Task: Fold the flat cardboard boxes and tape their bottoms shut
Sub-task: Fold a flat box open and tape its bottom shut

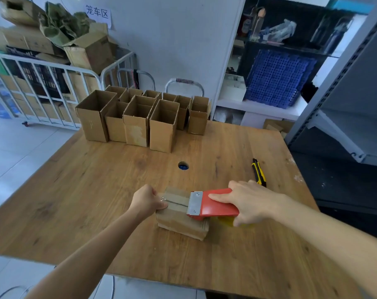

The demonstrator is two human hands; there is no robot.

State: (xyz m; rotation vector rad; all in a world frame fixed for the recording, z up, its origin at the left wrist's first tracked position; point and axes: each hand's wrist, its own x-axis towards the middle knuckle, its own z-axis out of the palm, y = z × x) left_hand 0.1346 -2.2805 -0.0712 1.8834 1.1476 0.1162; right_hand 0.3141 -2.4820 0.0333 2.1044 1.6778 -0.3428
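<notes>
A small cardboard box [181,225] stands bottom-up on the wooden table [97,190], its two bottom flaps closed with a dark seam between them. My left hand [147,200] grips the box's left end, fingers curled over the edge. My right hand [251,200] holds a red tape dispenser [217,205]. Its metal toothed blade lies on the right part of the seam. A strip of clear tape covers the flaps to the left of the blade. A yellowish tape roll shows under the dispenser.
Several folded open-top boxes [140,119] stand in rows at the table's far edge. A yellow-and-black utility knife [258,172] lies right of centre. A round cable hole [182,165] sits mid-table. A white cage trolley [43,83] stands far left, grey shelving [345,126] on the right.
</notes>
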